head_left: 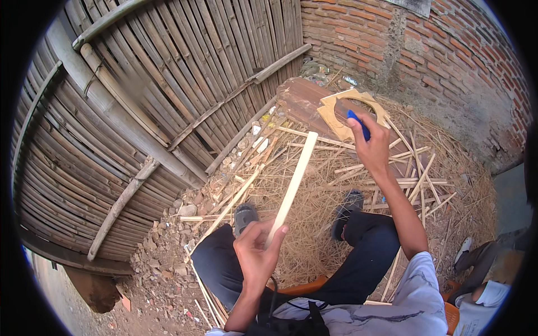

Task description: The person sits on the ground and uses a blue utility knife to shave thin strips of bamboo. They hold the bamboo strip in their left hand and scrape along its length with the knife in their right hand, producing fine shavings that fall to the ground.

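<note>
My left hand [259, 252] is closed around the lower end of a flat, pale wooden strip [294, 185], which slants up and away to the right. Farther off, my right hand [371, 143] grips a blue-handled knife [358, 124]. Its dark blade seems to point up and left, though it is hard to make out against the brown board [305, 103] behind. Beyond that hand lies a tan piece with a large round cutout [334, 120]. The knife and the strip are apart.
Many thin strips [426, 176] lie scattered right of my legs, over straw-like shavings [302, 241]. A bamboo wall [185, 67] rises at left, with rubble [157, 252] along its foot. Behind stands a brick wall [448, 61]. Another person's leg [476, 257] shows at right.
</note>
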The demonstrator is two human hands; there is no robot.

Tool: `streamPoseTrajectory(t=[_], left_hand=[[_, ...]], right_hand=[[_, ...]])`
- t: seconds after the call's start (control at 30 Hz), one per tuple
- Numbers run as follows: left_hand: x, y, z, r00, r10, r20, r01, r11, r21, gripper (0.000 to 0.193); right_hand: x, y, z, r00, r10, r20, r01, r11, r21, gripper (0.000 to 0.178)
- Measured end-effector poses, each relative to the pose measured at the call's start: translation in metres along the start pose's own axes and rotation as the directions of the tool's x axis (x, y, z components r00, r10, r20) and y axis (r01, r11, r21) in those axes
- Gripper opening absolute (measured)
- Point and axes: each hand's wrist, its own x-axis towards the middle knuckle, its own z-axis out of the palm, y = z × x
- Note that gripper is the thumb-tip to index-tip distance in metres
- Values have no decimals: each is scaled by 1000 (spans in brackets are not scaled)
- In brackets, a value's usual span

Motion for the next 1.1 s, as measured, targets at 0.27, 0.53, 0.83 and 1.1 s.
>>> streamPoseTrajectory(t=[0.27, 0.53, 0.83, 1.1], left_hand=[[15, -4, 3, 959, -269, 94, 284, 930, -234, 28], [24, 2, 13, 958, -251, 139, 282, 912, -297, 28], [26, -5, 19, 979, -202, 30, 204, 959, -194, 31], [-3, -8, -3, 978, -170, 119, 184, 977, -110, 28]], right_hand=[[-51, -37, 16, 917, -345, 202, 290, 921, 259, 32], [-76, -58, 28, 832, -432, 348, 363, 898, 249, 28], [-72, -54, 29, 838, -428, 339, 388, 904, 180, 28], [-10, 5, 12, 984, 8, 178, 0, 999, -45, 36]])
